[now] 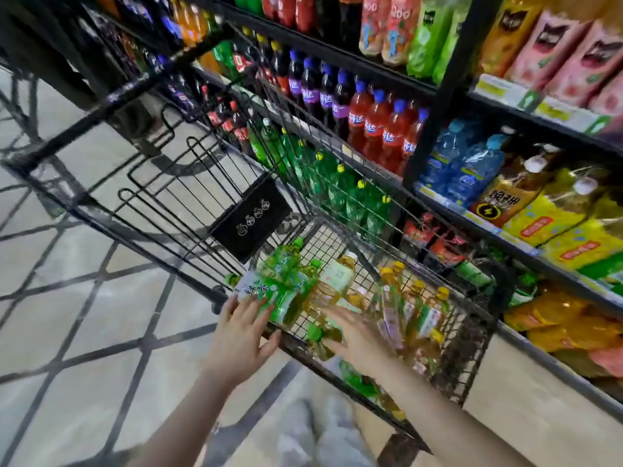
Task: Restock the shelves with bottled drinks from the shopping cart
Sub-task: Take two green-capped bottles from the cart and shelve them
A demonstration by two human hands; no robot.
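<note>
Both hands reach into the near end of the shopping cart (478, 335). The left hand (241, 335) has its fingers spread apart, fingertips resting on a green-labelled bottle (279, 291) lying at the cart's near left corner, not closed around it. The right hand (357, 338) is blurred; it seems open, laid over the amber bottled drinks (414, 308) heaped to its right. The shelves (438, 193) stand just right of the cart, stocked with bottles.
</note>
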